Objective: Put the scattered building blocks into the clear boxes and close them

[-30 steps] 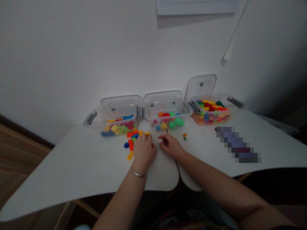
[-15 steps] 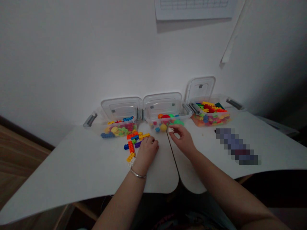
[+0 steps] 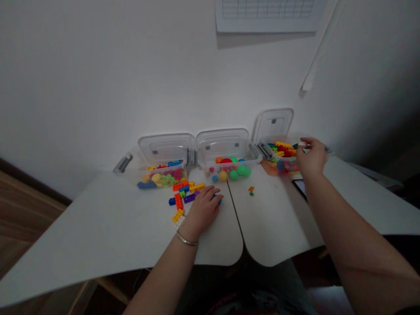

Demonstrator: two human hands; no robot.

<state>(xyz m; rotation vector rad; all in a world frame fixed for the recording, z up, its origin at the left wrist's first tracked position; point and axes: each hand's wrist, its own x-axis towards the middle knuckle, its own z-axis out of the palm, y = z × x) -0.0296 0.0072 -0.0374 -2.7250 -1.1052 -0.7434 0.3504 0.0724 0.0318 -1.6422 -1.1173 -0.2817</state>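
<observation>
My left hand point(image 3: 204, 209) rests on the table with its fingers curled around a blue brick point(image 3: 218, 199), most of which they hide. Just left of it lies a loose group of toy bricks: an orange-red brick point(image 3: 179, 201), a purple brick point(image 3: 189, 198), a yellow brick point(image 3: 197, 187) and several others. My right hand point(image 3: 313, 159) is raised over the right clear box point(image 3: 267, 168), pinching a small white toy piece point(image 3: 302, 144) between thumb and fingers. That box holds mixed colourful pieces.
A left clear box point(image 3: 131, 175) holds colourful pieces, and a middle box point(image 3: 205, 168) holds coloured balls; lids stand open against the wall. Small orange and green bits point(image 3: 251, 190) lie right of the table seam. A phone point(image 3: 299, 187) is partly behind my right forearm.
My right hand has moved right and away from me, from beside the middle box to above the right one, carrying the white piece. My left hand stays nearly in place; a blue brick now shows there.
</observation>
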